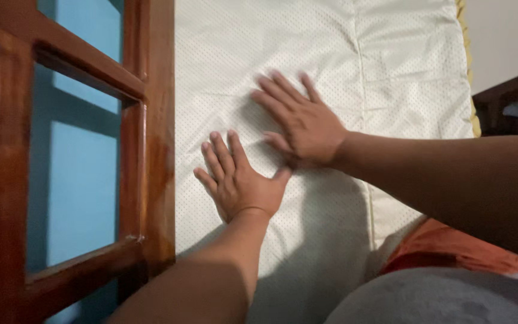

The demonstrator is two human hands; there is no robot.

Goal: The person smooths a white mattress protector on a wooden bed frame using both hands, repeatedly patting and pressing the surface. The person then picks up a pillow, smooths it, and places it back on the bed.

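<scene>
Both hands lie flat and open, palms down, fingers spread, on the white dotted sheet (331, 66) of the bed. The left hand (238, 180) rests near the sheet's left edge. The right hand (304, 120) rests just beyond it, toward the middle; the two thumbs nearly touch. A glossy wooden bed frame (151, 150) borders the left edge. Orange cloth (451, 246) lies at the near right corner.
</scene>
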